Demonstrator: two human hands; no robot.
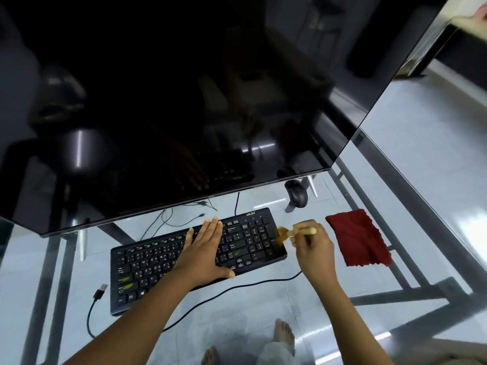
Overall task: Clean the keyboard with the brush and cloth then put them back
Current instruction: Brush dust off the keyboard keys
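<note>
Right hand [315, 248] grips brush [292, 233]; left hand [204, 248] flat on keyboard [147, 262].

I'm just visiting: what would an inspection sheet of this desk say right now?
Surface: glass table, floor visible through it.
Job's things: black keyboard lying flat; brush at its right end; red cloth lying to the right, untouched.
Clutter: mouse behind the keyboard.
Hands: left hand flat on the keys; right hand gripping the brush.
Cables: keyboard cable, its plug unplugged.
Surroundings: dark monitor.
</note>
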